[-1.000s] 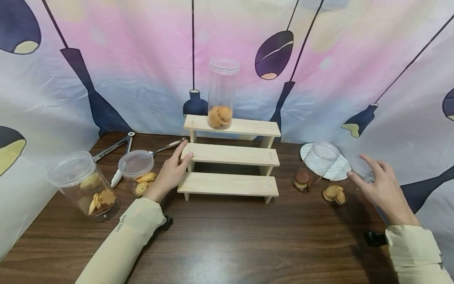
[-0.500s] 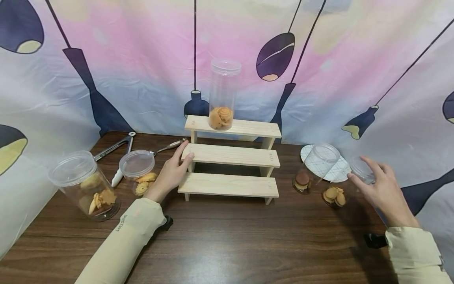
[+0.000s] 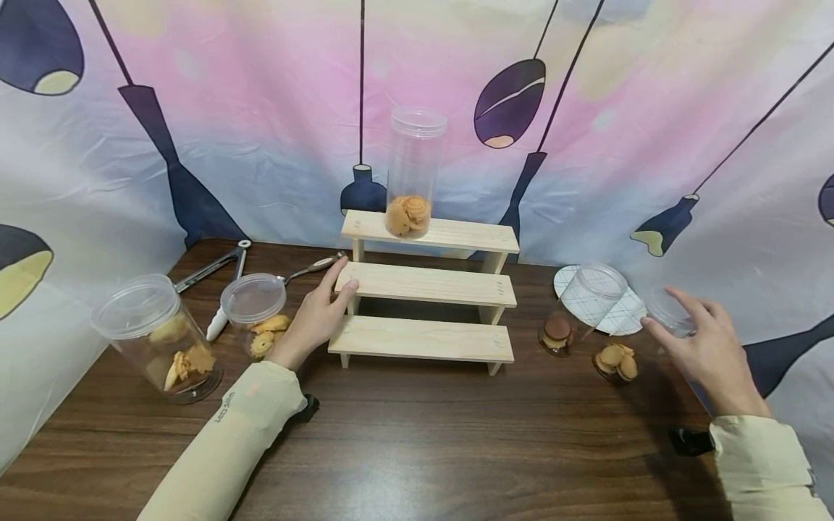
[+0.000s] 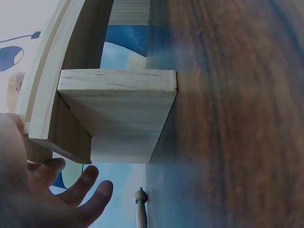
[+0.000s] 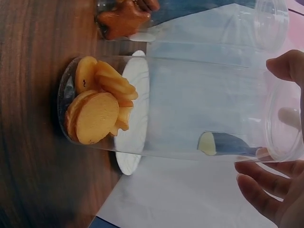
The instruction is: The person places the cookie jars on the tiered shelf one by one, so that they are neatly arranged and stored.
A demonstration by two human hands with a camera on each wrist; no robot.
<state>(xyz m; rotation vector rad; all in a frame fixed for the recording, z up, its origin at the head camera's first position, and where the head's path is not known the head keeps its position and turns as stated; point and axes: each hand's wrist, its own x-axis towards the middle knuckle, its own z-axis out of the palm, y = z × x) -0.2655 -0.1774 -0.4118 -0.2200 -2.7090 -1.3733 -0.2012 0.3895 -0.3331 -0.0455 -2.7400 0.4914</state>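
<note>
A three-tier wooden display stand (image 3: 423, 282) is on the table. My left hand (image 3: 314, 318) grips the left end of its middle board, thumb on top; in the left wrist view the other fingers (image 4: 84, 183) spread past the board's end. At the far right, my right hand (image 3: 706, 347) holds a clear plastic jar (image 5: 190, 109) near its lid, thumb on one side and fingers on the other. Round and swirled cookies (image 5: 97, 114) lie in this jar's bottom. A tall jar (image 3: 408, 177) with cookies stands on the top board.
Another clear jar (image 3: 589, 289) with brown cookies stands left of the right hand, before a white oval plate (image 3: 602, 318). Two lidded cookie jars, one large (image 3: 153, 333) and one small (image 3: 254, 311), stand left. Tongs (image 3: 207, 271) and a spoon-like utensil (image 3: 313, 268) lie behind them.
Both hands keep their places, and the jars and stand have not moved. The head view has shifted very slightly.
</note>
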